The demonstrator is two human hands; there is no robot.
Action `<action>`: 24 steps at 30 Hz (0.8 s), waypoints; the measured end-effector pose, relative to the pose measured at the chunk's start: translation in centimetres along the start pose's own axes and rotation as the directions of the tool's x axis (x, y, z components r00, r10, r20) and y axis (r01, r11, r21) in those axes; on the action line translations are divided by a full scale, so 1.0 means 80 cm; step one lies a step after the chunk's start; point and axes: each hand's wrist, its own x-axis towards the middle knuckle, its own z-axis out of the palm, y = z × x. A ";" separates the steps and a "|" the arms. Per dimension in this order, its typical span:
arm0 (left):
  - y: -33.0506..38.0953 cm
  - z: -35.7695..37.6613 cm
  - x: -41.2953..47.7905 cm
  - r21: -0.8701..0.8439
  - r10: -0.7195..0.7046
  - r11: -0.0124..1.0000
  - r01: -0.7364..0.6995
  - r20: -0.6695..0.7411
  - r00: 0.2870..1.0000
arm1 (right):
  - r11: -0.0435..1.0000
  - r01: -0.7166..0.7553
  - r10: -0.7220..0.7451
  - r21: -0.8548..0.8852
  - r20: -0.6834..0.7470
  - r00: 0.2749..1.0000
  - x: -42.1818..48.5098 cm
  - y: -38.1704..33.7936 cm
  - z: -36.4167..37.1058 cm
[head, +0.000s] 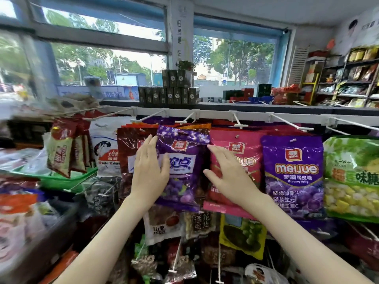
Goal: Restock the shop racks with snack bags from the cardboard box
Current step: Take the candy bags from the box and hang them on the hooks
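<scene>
1. The left hand point(150, 171) is flat, with straight fingers lying close together. It rests on the left edge of the purple grape bag point(184, 181), with the thumb spread across the bag's front. It pinches nothing. My guess is that it is there to steady the bag and push it square.
2. The right hand point(225, 175) is also flat, its fingers straight and slightly apart. It lies on the pink bag point(235, 144), and its fingertips reach the purple grape bag's right edge. Together the hands bracket that bag, probably to line it up in its row.
3. The purple grape bag hangs at the front of its stack. It overlaps the brown bag point(129, 144) on its left and touches the pink bag on its right. Its top sits just under a white peg point(187, 118), but I cannot tell whether the hole is fully on the peg.
4. The pegs stick out from a white rail point(215, 114), so the bags hang face-out in columns.
5. Further right hang a second purple bag point(293, 171) and a green bag point(352, 177).
6. More bags hang on the lower rows.
7. The cardboard box is not in view.
</scene>
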 end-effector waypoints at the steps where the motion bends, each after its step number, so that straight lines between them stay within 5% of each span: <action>1: -0.006 -0.004 0.001 0.007 -0.019 1.000 0.019 0.014 1.000 | 0.999 -0.015 0.015 0.034 0.008 1.000 0.005 -0.002 0.004; 5: -0.037 -0.006 0.006 -0.026 -0.031 0.999 0.038 0.207 0.978 | 0.998 -0.053 0.051 -0.046 -0.039 0.998 0.021 -0.018 0.030; 10: -0.078 0.000 0.007 -0.116 0.092 0.991 -0.060 0.296 0.951 | 0.973 0.092 -0.113 -0.214 -0.088 0.990 0.031 -0.044 0.064; 16: -0.130 -0.004 0.010 -0.028 0.285 0.958 -0.287 -0.058 0.957 | 0.956 0.166 -0.185 -0.240 -0.059 0.981 0.053 -0.087 0.102; 19: -0.156 -0.015 0.024 -0.110 0.149 0.980 -0.168 -0.161 0.976 | 0.972 0.158 -0.169 -0.175 -0.049 0.984 0.081 -0.116 0.125; 24: -0.170 -0.025 0.062 -0.503 -0.140 0.848 0.168 0.093 0.986 | 0.958 0.055 -0.099 -0.283 -0.146 0.984 0.136 -0.139 0.152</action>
